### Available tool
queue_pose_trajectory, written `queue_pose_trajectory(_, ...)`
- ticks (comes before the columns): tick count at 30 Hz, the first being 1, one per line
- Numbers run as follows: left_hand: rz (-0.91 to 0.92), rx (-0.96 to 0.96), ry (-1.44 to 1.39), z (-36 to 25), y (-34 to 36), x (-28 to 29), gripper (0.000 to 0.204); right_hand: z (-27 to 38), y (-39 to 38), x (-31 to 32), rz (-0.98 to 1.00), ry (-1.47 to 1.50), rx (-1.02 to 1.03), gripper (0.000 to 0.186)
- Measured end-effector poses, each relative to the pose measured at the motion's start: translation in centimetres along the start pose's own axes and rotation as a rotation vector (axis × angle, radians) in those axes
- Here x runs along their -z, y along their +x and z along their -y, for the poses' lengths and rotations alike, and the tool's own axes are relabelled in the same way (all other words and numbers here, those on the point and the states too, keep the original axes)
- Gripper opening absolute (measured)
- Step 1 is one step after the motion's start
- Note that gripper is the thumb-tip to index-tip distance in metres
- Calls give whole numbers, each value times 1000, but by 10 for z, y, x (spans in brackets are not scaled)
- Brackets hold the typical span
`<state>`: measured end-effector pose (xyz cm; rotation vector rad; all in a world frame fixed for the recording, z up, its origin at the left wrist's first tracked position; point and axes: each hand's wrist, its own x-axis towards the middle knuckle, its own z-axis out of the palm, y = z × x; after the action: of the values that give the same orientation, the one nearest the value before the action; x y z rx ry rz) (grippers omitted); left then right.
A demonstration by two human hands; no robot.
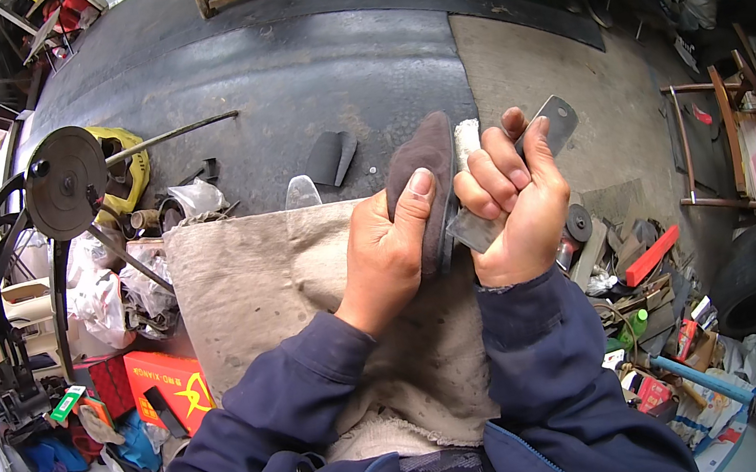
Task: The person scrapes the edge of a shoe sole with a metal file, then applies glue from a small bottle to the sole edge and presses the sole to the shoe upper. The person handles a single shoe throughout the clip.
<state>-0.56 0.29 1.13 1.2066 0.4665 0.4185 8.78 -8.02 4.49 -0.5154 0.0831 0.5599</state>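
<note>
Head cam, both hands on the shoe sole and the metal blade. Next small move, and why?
Probably a short stroke of the metal blade along the edge of the shoe sole. The right hand grips the blade, its lower end against the sole's edge; the left hand steadies the sole, thumb flat on its dark face, over the cloth on the lap.

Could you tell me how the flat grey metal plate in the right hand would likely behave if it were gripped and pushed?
The flat grey metal plate looks thin but straight, so probably stiff, not floppy. Being bare metal, it is likely heavy for its size and perhaps slippery; the right hand wraps it in a full fist. Flat-sided, it should not roll. The left hand holds a dark rounded pad beside it.
</note>
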Motion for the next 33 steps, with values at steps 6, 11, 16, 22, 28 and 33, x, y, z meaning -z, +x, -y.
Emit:
queue_pose_trajectory(6,-21,-28,20,3,-1,-2,40,1,-2,4,23,-14,0,30)
queue_pose_trajectory(11,-15,-36,11,5,-1,-2,41,3,-2,6,49,-16,-8,32)
queue_pose_trajectory(16,-19,-25,65,2,-2,-2,42,1,-3,5,40,-28,2,32)
queue_pose_trajectory(22,-51,-50,75,2,-3,-5,42,-2,-2,4,19,-9,89,31)
queue_pose_trajectory(28,-59,-36,56,4,-5,-6,43,1,-5,6,49,-19,48,32)
queue_pose_trajectory(33,-33,-35,47,3,-5,-5,44,4,-4,9,97,-12,18,33)
